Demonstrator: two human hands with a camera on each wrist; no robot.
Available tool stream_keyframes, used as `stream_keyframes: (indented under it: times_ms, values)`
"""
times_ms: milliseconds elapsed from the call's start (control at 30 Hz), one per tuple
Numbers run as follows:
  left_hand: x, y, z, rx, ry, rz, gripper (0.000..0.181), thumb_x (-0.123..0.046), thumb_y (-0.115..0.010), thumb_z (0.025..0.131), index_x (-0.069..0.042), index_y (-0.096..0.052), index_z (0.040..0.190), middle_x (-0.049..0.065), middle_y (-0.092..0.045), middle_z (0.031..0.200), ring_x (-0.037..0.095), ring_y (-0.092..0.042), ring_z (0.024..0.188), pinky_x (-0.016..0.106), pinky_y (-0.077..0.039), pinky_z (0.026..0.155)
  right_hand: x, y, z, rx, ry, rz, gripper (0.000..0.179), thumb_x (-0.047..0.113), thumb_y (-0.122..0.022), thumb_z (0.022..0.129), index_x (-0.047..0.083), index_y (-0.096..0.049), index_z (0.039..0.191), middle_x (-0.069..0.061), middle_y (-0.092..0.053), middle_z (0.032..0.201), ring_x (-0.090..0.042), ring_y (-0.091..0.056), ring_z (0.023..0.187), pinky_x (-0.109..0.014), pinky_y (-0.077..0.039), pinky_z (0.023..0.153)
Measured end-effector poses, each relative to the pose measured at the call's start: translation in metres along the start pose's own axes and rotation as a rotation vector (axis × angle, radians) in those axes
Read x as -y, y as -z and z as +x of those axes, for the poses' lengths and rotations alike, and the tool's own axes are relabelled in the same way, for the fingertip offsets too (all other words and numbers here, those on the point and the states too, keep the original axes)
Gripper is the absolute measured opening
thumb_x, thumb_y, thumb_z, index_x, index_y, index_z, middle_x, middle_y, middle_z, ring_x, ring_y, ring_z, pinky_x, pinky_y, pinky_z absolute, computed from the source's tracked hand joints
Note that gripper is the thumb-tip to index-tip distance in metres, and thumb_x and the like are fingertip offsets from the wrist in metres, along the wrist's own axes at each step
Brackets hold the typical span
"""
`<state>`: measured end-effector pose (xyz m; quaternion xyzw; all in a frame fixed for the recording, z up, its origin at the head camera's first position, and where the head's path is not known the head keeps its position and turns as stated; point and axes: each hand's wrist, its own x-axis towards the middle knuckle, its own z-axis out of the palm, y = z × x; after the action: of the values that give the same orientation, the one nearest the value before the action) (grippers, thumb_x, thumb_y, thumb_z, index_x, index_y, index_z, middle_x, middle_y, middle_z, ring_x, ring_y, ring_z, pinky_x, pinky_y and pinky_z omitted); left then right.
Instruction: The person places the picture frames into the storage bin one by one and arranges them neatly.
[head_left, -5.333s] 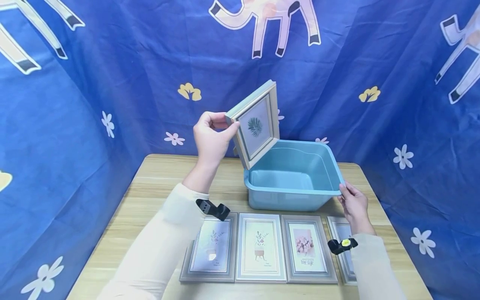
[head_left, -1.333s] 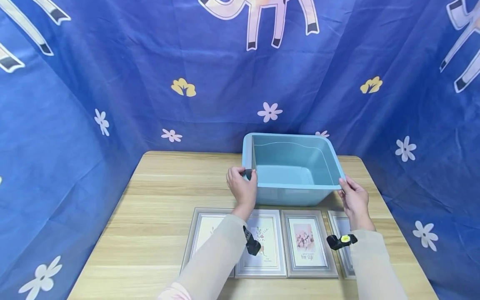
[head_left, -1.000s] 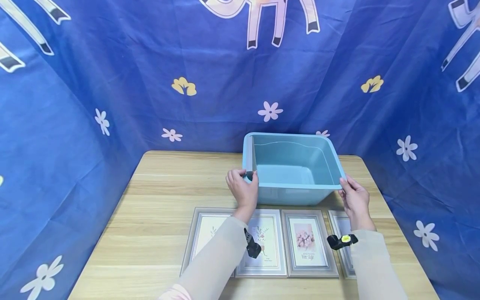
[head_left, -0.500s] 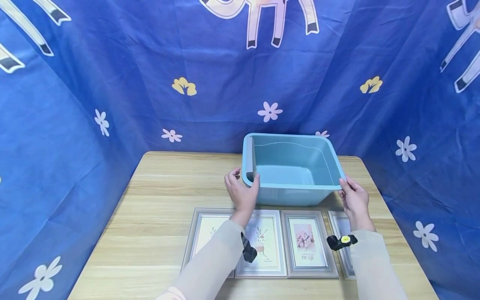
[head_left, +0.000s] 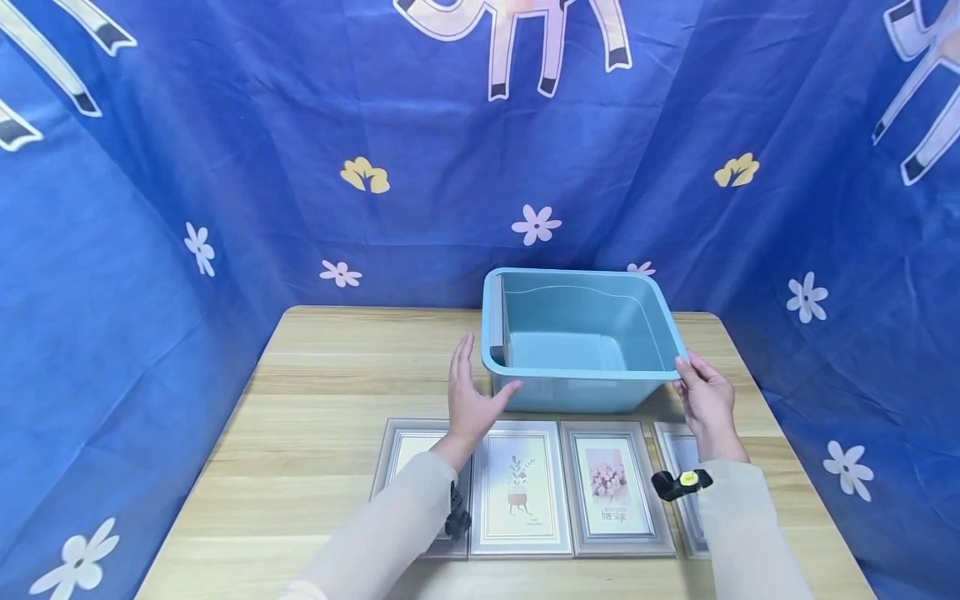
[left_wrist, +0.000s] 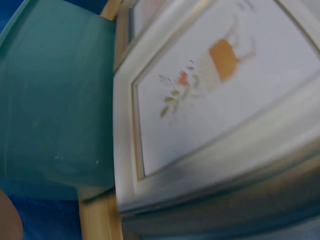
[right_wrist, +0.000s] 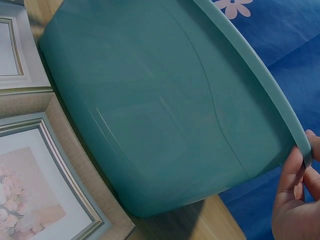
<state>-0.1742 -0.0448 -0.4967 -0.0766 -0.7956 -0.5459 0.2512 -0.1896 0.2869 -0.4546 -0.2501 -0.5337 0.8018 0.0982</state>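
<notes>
A blue-green plastic tub (head_left: pixel 581 390) stands at the back of the table. Inside it, one picture frame (head_left: pixel 497 321) stands on edge along the left wall. My left hand (head_left: pixel 470 408) is just off the tub's front left corner, fingers spread and holding nothing. With thumb and fingers my right hand (head_left: pixel 708 400) pinches the tub's rim at the front right corner; the right wrist view shows this hand (right_wrist: pixel 295 187) on the rim too. In front of the tub lie a white picture frame (head_left: pixel 520 546), a pink-flower frame (head_left: pixel 611 492) and a partly covered frame (head_left: pixel 397 450) under my left forearm.
Another picture frame (head_left: pixel 675 454) lies at the right, partly hidden by my right arm. Everything rests on a light wooden table (head_left: pixel 300 400). Blue cloth (head_left: pixel 450 208) with animal and flower prints hangs close behind and at both sides.
My left hand has carried a leaf-print picture frame into the tub, let go of it at the left wall, and drawn back toward me. My right hand has kept its grip on the rim.
</notes>
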Motion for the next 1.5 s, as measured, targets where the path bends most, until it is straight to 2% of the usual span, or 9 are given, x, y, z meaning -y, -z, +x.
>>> stream_keyframes:
  times_ms: [100,300,467,633,867,1100,1300,1500]
  values:
    - [0.003,0.006,-0.002,0.052,0.008,-0.001,0.103,-0.028,-0.085,0.070,-0.011,-0.023,0.151,0.013,-0.026,0.152,0.027,-0.027,0.137,0.049,-0.025,0.111,-0.001,0.000,0.000,0.000,0.004,-0.010,0.057,0.009,-0.071,0.085,-0.002,-0.048,0.136,0.003,-0.062,0.095,-0.003,-0.057,0.067,-0.012,-0.051,0.056]
    - [0.012,0.020,-0.006,0.127,0.006,0.029,0.101,-0.027,-0.086,0.070,-0.008,-0.027,0.149,0.013,-0.030,0.150,0.028,-0.029,0.136,0.047,-0.027,0.110,-0.002,0.000,0.001,0.006,0.017,-0.001,0.055,0.006,-0.070,0.086,-0.003,-0.049,0.135,0.002,-0.063,0.094,-0.004,-0.058,0.067,-0.013,-0.051,0.055]
    - [0.022,0.034,-0.008,0.188,0.006,0.069,0.099,-0.028,-0.086,0.070,-0.015,-0.028,0.149,0.010,-0.032,0.149,0.028,-0.033,0.134,0.049,-0.028,0.109,-0.002,0.000,0.002,0.013,0.041,0.004,0.055,0.004,-0.069,0.086,-0.006,-0.046,0.135,0.003,-0.064,0.087,-0.003,-0.058,0.065,-0.012,-0.049,0.052]
    - [0.029,0.050,-0.010,0.245,0.047,0.117,0.098,-0.025,-0.086,0.070,-0.019,-0.028,0.149,0.006,-0.032,0.149,0.025,-0.034,0.132,0.049,-0.027,0.109,-0.003,-0.001,0.003,0.011,0.038,0.006,0.056,0.004,-0.068,0.086,-0.006,-0.045,0.136,0.002,-0.064,0.088,-0.004,-0.058,0.065,-0.012,-0.049,0.052]
    - [0.043,0.075,-0.014,0.302,0.030,0.162,0.096,-0.029,-0.086,0.070,-0.015,-0.032,0.148,0.008,-0.037,0.146,0.027,-0.039,0.128,0.052,-0.031,0.107,-0.003,0.000,0.002,0.020,0.036,0.013,0.053,0.004,-0.068,0.086,-0.005,-0.047,0.135,0.002,-0.064,0.091,-0.004,-0.057,0.065,-0.013,-0.049,0.052]
    - [0.056,0.104,-0.017,0.324,0.029,0.192,0.094,-0.026,-0.087,0.069,-0.011,-0.034,0.146,0.013,-0.042,0.141,0.031,-0.041,0.125,0.056,-0.034,0.103,-0.003,0.000,0.002,0.023,0.041,0.013,0.049,0.004,-0.069,0.086,-0.002,-0.052,0.132,0.001,-0.063,0.092,-0.004,-0.057,0.065,-0.012,-0.049,0.053]
    - [0.073,0.130,-0.018,0.321,0.025,0.205,0.092,-0.020,-0.087,0.069,-0.005,-0.035,0.144,0.017,-0.043,0.139,0.033,-0.042,0.123,0.054,-0.039,0.099,-0.003,0.000,0.002,0.017,0.021,0.001,0.053,0.004,-0.067,0.087,-0.004,-0.047,0.136,0.001,-0.063,0.092,-0.004,-0.056,0.064,-0.012,-0.048,0.051]
    - [0.090,0.153,-0.019,0.355,0.040,0.205,0.090,-0.019,-0.085,0.072,0.000,-0.034,0.143,0.020,-0.042,0.139,0.036,-0.042,0.122,0.055,-0.039,0.096,-0.003,0.001,0.002,0.018,0.019,-0.009,0.055,0.005,-0.067,0.088,-0.004,-0.044,0.138,0.002,-0.062,0.093,-0.004,-0.056,0.065,-0.012,-0.048,0.052]
